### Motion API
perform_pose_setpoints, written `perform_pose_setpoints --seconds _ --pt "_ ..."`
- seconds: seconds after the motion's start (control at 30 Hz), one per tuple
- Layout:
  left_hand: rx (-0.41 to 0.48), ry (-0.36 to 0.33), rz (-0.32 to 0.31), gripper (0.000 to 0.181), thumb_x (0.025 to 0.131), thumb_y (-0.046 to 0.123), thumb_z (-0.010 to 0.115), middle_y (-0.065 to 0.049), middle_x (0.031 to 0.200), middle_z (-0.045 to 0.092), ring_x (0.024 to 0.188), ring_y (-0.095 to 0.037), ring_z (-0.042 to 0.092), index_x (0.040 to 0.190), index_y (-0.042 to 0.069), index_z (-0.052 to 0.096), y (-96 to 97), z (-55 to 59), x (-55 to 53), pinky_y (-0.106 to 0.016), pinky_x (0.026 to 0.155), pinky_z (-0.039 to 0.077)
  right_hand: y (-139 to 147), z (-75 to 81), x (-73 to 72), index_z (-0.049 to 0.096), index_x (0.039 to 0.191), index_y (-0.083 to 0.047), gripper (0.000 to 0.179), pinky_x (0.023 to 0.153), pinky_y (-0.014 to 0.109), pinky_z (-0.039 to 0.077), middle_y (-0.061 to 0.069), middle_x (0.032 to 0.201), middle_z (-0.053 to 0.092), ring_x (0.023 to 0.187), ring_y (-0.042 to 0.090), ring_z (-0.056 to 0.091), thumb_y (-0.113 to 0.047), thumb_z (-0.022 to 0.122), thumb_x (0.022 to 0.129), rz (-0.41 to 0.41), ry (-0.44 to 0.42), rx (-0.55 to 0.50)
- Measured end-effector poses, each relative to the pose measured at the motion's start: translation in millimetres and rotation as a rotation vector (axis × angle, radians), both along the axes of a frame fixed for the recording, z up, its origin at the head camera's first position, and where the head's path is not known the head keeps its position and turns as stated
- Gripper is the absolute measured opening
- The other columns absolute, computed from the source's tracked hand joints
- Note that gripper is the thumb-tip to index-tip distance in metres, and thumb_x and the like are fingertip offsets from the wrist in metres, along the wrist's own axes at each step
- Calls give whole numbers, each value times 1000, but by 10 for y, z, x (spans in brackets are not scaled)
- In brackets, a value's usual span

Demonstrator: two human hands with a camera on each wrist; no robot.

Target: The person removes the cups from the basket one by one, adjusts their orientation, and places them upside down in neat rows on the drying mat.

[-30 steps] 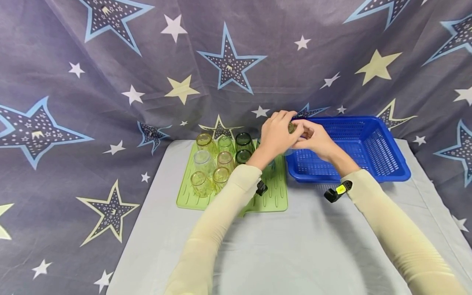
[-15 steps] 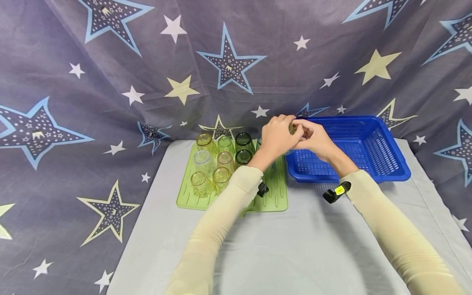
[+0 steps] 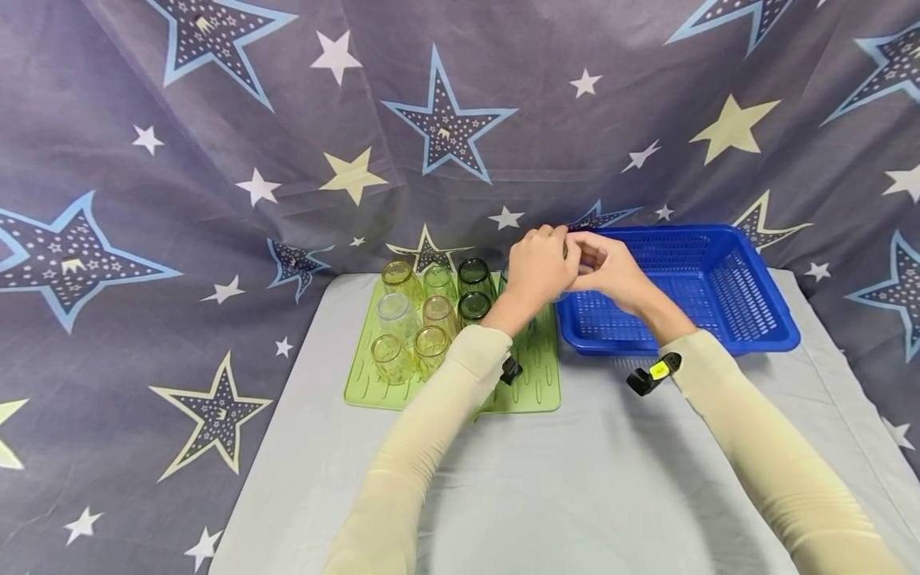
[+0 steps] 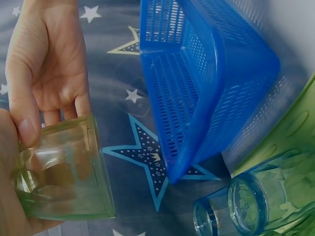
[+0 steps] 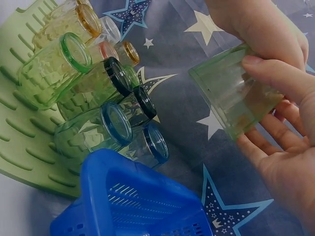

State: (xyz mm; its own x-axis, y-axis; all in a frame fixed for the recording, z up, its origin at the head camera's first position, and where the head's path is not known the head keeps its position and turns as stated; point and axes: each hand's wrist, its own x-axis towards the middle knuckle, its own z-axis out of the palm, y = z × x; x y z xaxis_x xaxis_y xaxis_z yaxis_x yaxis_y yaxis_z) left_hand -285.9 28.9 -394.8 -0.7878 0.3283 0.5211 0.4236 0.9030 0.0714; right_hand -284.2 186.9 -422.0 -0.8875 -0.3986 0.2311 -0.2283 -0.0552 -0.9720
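Note:
My left hand (image 3: 535, 271) and right hand (image 3: 611, 271) meet at the back, near the basket's left end, and hold one light green-tinted glass (image 4: 69, 172) between them. In the right wrist view the glass (image 5: 231, 91) is tilted, with its wide end away from the fingers. My right thumb (image 5: 266, 69) lies along its side and the right fingers curl under it. My left hand (image 5: 266, 24) grips its other end. Below and to the left, a green ribbed mat (image 3: 539, 387) bears several glasses, among them yellow (image 3: 391, 363), dark (image 3: 474, 275) and blue (image 5: 110, 123) ones.
A blue perforated basket (image 3: 618, 347) stands right of the mat, close by my right hand. Behind everything hangs a grey star-patterned cloth (image 3: 287, 144). The table has a pale grey cover (image 3: 546, 495); its front part lies under my forearms.
My left hand has come slightly lower and its fingers have shifted on the glass, so less of the glass shows between the hands. The other glasses and the basket stay put.

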Motion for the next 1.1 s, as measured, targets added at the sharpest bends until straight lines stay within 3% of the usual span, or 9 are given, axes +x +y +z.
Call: perform_pose_setpoints --seconds 0.17,0.3,0.6,0.73,0.93,1.1 --pt "-18 -7 -7 34 102 27 46 -6 86 72 73 -22 69 88 10 72 -17 16 -5 -35 64 60 -15 15 2 59 137 -4 62 89 23 58 -9 123 68 109 9 67 15 74 80 17 11 -5" --pt "10 -39 -18 35 101 26 46 -6 83 71 71 -23 68 80 10 69 -27 36 -14 -36 64 59 -15 25 12 58 138 -4 62 92 23 57 -10 124 67 111 8 67 15 74 81 26 15 10" --pt "79 -54 -35 34 99 25 48 -6 81 72 70 -24 70 79 10 71 -66 51 -20 -38 64 58 4 63 9 51 144 2 64 94 21 56 -12 127 66 115 6 65 14 70 85 66 8 33" --pt "95 -19 -47 33 99 24 49 -5 82 72 68 -23 69 86 10 75 -77 51 -10 -37 63 58 48 112 4 52 144 3 62 93 21 56 -13 126 67 115 5 65 12 70 86 70 2 55" --pt "130 96 -36 29 96 22 53 -3 77 70 65 -23 67 84 9 76 -120 36 -9 -37 61 57 260 207 -45 61 135 -1 47 88 22 58 -6 120 72 111 10 69 5 72 89 -3 41 104" --pt "130 121 -21 29 99 23 53 -3 85 73 71 -23 69 92 10 78 -182 -4 -8 -37 64 59 557 330 -65 65 131 -3 40 87 17 56 -10 114 73 107 6 70 -1 72 92 -119 69 198"
